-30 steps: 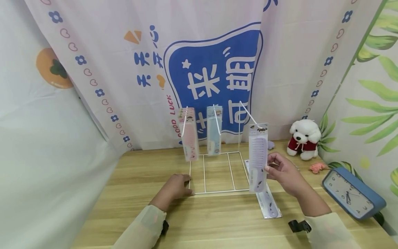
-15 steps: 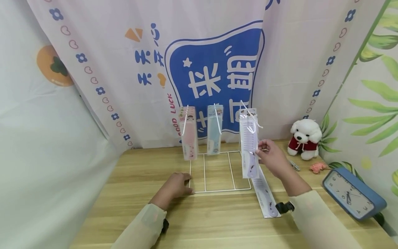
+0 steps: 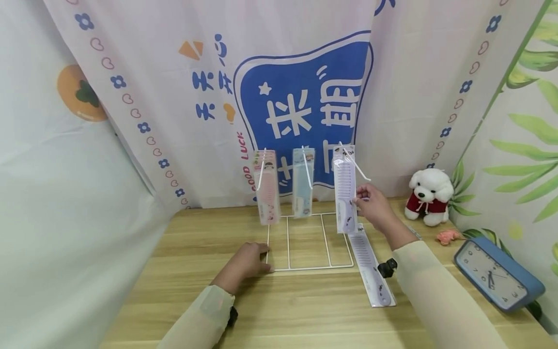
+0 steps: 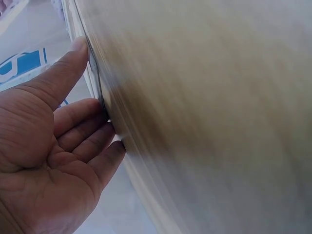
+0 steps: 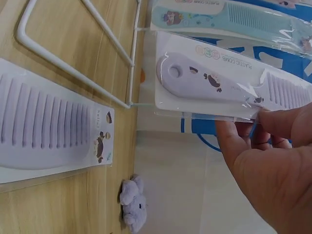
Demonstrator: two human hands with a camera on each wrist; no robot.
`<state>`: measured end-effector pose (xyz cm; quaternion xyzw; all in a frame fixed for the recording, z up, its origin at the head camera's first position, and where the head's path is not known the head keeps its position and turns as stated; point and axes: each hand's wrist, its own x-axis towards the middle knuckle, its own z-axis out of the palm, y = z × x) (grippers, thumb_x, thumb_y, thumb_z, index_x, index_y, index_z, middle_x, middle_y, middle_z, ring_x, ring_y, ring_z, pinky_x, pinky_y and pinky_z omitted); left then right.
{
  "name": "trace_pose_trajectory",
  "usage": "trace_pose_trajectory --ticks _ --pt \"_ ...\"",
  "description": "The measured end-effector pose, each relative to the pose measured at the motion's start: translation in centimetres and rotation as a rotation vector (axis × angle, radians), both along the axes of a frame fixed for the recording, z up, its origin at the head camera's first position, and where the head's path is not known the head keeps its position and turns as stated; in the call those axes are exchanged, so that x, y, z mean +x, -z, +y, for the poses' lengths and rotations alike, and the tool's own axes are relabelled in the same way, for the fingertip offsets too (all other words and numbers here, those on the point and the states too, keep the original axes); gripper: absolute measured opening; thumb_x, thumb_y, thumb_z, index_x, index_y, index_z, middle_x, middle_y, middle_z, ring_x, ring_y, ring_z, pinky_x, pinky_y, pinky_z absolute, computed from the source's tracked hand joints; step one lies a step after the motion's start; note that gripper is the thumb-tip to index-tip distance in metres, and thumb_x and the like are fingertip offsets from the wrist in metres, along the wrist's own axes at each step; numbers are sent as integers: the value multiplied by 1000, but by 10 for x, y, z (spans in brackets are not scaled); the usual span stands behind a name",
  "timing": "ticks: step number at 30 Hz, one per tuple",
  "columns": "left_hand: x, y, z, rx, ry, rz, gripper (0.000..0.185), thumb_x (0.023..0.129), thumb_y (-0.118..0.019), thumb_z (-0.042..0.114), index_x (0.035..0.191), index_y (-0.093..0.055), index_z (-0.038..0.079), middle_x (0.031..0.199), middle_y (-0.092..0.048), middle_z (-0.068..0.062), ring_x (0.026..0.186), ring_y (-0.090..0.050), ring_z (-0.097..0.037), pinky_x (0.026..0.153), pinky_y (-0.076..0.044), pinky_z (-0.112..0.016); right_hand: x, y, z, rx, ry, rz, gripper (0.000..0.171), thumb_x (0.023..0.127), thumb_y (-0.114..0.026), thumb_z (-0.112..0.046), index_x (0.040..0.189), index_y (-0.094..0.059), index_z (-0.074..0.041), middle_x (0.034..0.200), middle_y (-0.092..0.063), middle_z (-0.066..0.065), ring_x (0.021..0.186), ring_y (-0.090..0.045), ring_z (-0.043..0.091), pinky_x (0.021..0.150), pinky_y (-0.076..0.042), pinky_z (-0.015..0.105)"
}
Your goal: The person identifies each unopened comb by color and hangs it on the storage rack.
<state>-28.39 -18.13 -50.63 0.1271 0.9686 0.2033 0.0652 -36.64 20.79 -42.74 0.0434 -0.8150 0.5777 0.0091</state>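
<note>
A white wire rack stands on the table with three hooks. My left hand rests at its front left corner, thumb and fingertips against the wire; the left wrist view shows this hand with fingers lightly bent. My right hand pinches the side edge of a packaged purple comb that hangs on the right hook. Packaged pink combs hang on the left hook, and packaged blue combs on the middle one. Another packaged purple comb lies on the table beside the rack.
At the right are a white plush dog, an orange-pink small figure and a blue clock. A small purple plush shows in the right wrist view. A printed curtain hangs behind the table.
My right hand has moved the purple comb packet away from me and leftward, from the right hook's tip toward its back. My left hand has stayed at the rack's corner.
</note>
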Motion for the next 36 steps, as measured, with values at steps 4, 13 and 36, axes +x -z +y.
trace_pose_trajectory --ticks 4,13,36 --pt "0 0 -1 -2 7 4 62 86 -95 30 138 -72 3 143 -71 -21 136 -64 -43 118 -51 -56 -10 3 0 -2 -27 15 31 110 -56 -4 139 -50 8 131 -54 22 124 -59 35 107 -61 54" --pt "-2 4 1 -3 8 -9 63 88 -94 31 140 -71 4 145 -70 -20 138 -63 -43 119 -50 -56 -38 12 -4 48 -33 29 22 109 -58 -3 128 -55 9 126 -60 23 123 -64 40 107 -60 53" --pt "-2 2 0 -7 -6 -19 62 87 -94 29 140 -71 4 146 -70 -19 139 -63 -42 120 -49 -55 -50 13 -8 94 7 59 25 111 -56 -5 131 -58 9 122 -61 19 107 -60 23 83 -58 19"
